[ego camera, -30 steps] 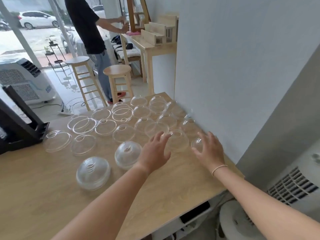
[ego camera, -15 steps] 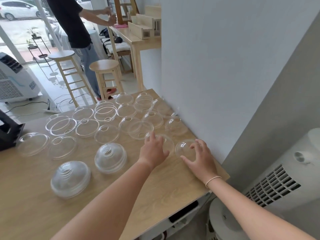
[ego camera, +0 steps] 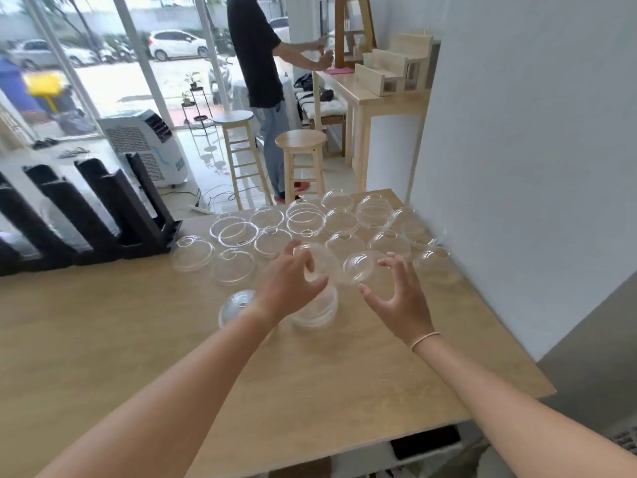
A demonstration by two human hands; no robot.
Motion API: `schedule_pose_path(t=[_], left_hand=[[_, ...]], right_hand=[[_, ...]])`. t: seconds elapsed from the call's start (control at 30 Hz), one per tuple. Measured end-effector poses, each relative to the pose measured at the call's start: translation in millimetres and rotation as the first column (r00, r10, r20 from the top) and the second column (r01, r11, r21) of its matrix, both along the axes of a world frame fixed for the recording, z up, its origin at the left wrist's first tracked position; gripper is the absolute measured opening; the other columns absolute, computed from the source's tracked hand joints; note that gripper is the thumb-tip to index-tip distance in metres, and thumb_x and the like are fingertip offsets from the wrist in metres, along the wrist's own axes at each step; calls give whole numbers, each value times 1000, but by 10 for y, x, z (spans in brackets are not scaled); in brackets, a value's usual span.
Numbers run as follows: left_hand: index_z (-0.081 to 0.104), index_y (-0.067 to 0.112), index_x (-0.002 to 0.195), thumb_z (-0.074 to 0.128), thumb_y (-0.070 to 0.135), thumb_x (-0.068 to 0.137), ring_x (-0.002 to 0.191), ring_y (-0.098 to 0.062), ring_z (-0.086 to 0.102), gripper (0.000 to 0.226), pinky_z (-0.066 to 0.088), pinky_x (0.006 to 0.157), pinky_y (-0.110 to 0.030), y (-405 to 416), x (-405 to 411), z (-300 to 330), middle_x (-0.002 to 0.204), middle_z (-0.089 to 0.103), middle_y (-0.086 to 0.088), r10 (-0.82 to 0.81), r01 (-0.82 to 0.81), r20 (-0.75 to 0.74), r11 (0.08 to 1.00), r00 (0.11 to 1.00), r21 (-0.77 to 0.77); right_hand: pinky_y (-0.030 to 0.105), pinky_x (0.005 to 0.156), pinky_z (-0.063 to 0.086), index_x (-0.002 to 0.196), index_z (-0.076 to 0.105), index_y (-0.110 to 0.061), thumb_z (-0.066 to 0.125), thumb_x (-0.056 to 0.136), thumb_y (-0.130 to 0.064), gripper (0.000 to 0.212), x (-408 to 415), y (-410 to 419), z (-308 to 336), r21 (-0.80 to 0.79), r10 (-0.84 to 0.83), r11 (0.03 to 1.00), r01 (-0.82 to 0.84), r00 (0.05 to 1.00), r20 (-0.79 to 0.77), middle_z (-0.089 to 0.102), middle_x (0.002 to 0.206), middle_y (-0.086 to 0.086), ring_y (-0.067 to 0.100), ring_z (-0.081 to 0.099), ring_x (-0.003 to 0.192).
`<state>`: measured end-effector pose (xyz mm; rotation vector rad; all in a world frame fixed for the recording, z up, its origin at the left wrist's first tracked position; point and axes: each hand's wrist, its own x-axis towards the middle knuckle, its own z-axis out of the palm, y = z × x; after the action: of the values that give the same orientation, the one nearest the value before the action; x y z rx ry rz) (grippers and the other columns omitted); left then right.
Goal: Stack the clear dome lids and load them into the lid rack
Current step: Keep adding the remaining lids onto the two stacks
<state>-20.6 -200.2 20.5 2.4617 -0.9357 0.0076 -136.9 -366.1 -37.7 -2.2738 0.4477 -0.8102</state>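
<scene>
Several clear dome lids (ego camera: 389, 241) lie spread over the far part of the wooden table (ego camera: 344, 374). My left hand (ego camera: 289, 284) grips one clear lid (ego camera: 319, 262) between thumb and fingers, just above a short stack of lids (ego camera: 315, 310). My right hand (ego camera: 396, 294) holds a second, tilted lid (ego camera: 360, 267) close beside the first. A second stack (ego camera: 236, 301) sits partly behind my left wrist. The black lid rack (ego camera: 103, 208) stands at the table's left, its slanted slots facing up.
A white wall (ego camera: 517, 167) borders the table on the right. Beyond the far edge stand two wooden stools (ego camera: 301, 141), a person in a black shirt (ego camera: 255, 46) and a white air cooler (ego camera: 148, 143). The near table edge drops off at the lower right.
Both hands have lifted the lids they were resting on and carried them left, over the nearer stack. The camera has turned left, bringing the rack into view.
</scene>
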Motion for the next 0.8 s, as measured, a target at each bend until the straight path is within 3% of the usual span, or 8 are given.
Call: schedule_pose_path(t=[0.23, 0.4, 0.6, 0.8], left_hand=[[54, 16, 86, 67, 39, 76, 118, -31, 49, 28, 44, 90, -39, 861, 246, -134, 139, 42, -2, 137, -137, 1, 989, 991, 51], [56, 18, 93, 64, 39, 78, 122, -29, 46, 27, 42, 93, -38, 1047, 277, -327, 142, 39, -1, 169, -162, -75, 983, 983, 89], [56, 18, 105, 60, 44, 80, 121, -27, 47, 36, 43, 89, -35, 1064, 270, -449, 144, 36, 0, 143, -129, -106, 983, 984, 133], [55, 17, 115, 72, 40, 73, 127, -28, 42, 50, 45, 94, -39, 1163, 404, -525, 150, 25, 0, 17, 11, -129, 976, 991, 217]], right_hand=[[38, 94, 46, 109, 43, -27, 62, 69, -50, 50, 450, 644, -34, -67, 171, 982, -175, 983, -65, 51, 127, 9, 25, 49, 120], [39, 103, 36, 119, 50, -22, 69, 74, -38, 52, 600, 757, -118, -104, 172, 973, -205, 950, -261, 45, 136, 8, 27, 43, 126], [37, 104, 36, 118, 50, -18, 65, 76, -41, 50, 642, 746, -115, -122, 167, 966, -228, 911, -378, 39, 142, 8, 26, 39, 129], [38, 104, 36, 117, 50, -11, 64, 80, -38, 47, 642, 892, -106, -132, 79, 980, -148, 900, -428, 30, 148, 13, 28, 35, 133]])
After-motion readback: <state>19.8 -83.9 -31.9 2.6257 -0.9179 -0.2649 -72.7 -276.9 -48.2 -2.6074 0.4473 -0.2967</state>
